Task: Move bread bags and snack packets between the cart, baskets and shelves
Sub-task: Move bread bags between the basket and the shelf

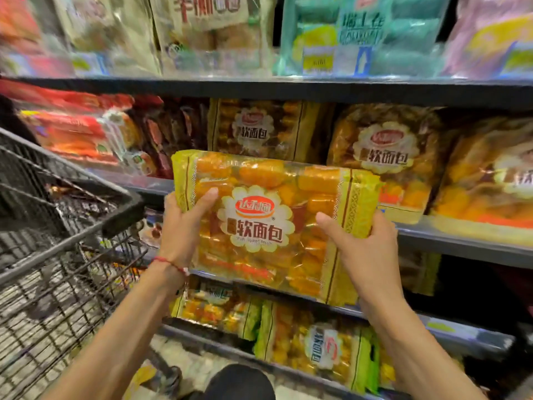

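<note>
Holding: left hand (pixel 184 226) and right hand (pixel 366 252) grip a clear, yellow-edged plastic bag of orange soft bread rolls (pixel 259 220) by its left and right edges, with thumbs on the front and the other fingers hidden behind.
Bag place: up in the air and slightly tilted, between the two hands on the near side.
Left wrist: thin red string bracelet (pixel 170 264).
Cart: black wire shopping cart (pixel 72 220) at left, its rim just beside the left hand.
Shelves: dark metal shelving (pixel 288 90) beyond the bag, with matching bread bags (pixel 383 151) standing on the middle level, far right.
</note>
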